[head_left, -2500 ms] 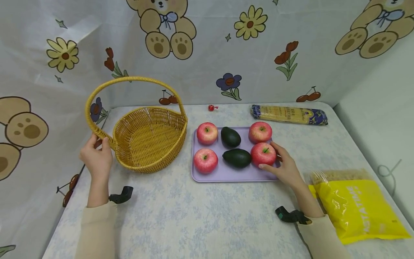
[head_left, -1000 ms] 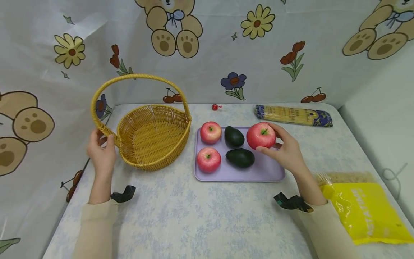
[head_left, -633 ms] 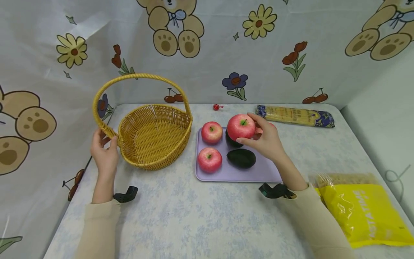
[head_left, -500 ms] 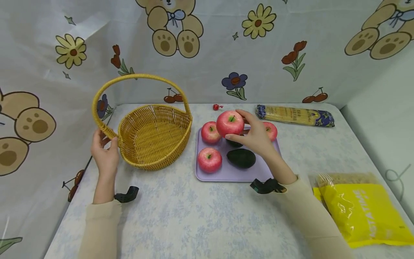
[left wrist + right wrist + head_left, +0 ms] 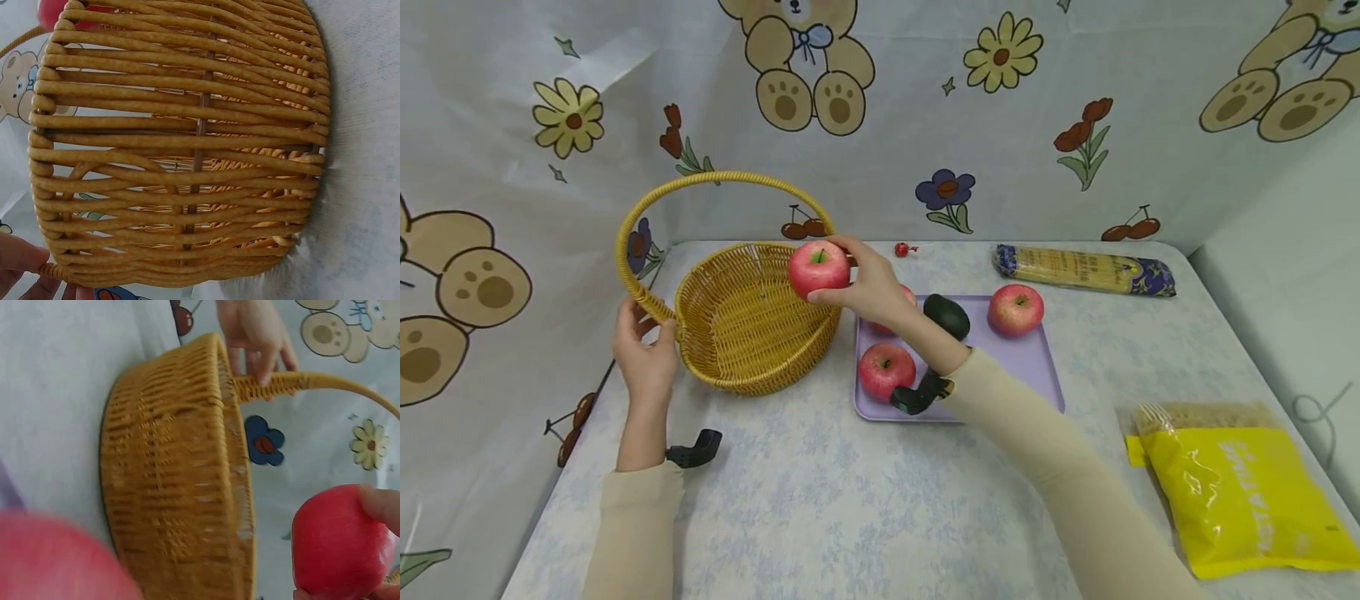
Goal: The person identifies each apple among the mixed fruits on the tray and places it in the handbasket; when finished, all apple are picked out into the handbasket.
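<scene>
Nearest the viewer, the right sleeve (image 5: 1060, 467) slants inward over the tabletop (image 5: 820, 500), with a yellow pasta bag (image 5: 1247, 500) on its right and the left sleeve (image 5: 632, 525) running straight forward. Beyond, the right arm crosses a lilac tray (image 5: 1022, 367) bearing three visible apples (image 5: 1016, 310), one partly covered by the hand, and an avocado (image 5: 946, 317); whatever lies under the arm cannot be told. The right grip (image 5: 872, 287) pinches the held apple (image 5: 818, 271), thumb on the near side, fingers round the far side, forearm angled forward and leftward. The held apple is nearly round, without a marked long axis, stem uppermost. It hangs above the right part of a wicker basket (image 5: 775, 377), apart from the rim; most of the opening lies leftward and below, judged the deciding relation. The left grip (image 5: 647, 354), on the basket's opposite side and farther from the held apple, pinches the base of the arched handle (image 5: 726, 177). Farthest back, a spaghetti packet (image 5: 1086, 269) lies before a bear-print cloth (image 5: 880, 167).
</scene>
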### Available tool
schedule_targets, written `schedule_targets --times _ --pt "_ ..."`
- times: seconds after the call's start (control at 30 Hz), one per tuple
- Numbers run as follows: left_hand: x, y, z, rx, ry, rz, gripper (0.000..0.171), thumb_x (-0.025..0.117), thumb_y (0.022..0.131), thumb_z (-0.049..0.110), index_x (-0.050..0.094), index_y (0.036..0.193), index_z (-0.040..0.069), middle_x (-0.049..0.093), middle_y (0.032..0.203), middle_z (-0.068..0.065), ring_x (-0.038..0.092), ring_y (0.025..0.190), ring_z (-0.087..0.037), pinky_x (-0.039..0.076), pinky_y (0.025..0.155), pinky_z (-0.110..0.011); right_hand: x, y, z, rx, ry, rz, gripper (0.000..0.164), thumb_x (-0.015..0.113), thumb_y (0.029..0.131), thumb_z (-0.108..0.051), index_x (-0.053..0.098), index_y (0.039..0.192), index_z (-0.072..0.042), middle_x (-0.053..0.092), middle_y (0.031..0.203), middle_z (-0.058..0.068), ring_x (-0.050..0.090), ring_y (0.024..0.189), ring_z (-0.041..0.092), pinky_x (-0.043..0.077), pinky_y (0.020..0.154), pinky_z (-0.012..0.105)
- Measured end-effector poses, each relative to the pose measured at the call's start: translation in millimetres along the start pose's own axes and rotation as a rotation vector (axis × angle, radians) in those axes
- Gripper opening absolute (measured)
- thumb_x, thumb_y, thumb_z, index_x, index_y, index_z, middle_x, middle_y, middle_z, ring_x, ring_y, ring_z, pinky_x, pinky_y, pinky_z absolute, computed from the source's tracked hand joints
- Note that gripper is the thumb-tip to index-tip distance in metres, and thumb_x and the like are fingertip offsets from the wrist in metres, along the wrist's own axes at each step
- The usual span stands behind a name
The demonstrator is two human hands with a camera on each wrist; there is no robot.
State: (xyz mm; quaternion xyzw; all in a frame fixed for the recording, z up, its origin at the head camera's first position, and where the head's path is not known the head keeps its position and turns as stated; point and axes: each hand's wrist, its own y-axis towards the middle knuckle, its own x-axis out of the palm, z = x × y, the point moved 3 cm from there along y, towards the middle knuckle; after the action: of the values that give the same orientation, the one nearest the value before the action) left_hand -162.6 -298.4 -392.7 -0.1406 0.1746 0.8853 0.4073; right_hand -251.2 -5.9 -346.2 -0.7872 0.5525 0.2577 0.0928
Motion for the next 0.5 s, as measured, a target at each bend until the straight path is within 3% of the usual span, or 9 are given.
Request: schedule_targets --times 0.2,0.5 --pt "-1.3 1.9 -2.6 -0.025 0.007 -0.009 0.05 0.056 0.098 0.008 0.048 0.141 0.031 0.053 0.135 -0.005 0.051 0.118 -0.017 0.045 0.086 -0.026 48 22 -10 -0.035 -0.063 -0.031 0.078 0.085 0.074 -0.03 0.048 0.14 -0.012 0.058 0.133 0.004 0.057 0.117 0.02 0.05 0.095 0.033" --pt "-1.1 1.9 -2.3 -0.025 -0.008 -0.011 0.051 0.057 0.098 0.008 0.047 0.141 0.033 0.053 0.134 -0.004 0.051 0.117 -0.015 0.044 0.084 -0.024 99 38 -12 -0.017 -0.145 -0.024 0.08 0.084 0.075 -0.034 0.047 0.143 -0.014 0.058 0.136 0.002 0.051 0.119 0.023 0.047 0.096 0.035"
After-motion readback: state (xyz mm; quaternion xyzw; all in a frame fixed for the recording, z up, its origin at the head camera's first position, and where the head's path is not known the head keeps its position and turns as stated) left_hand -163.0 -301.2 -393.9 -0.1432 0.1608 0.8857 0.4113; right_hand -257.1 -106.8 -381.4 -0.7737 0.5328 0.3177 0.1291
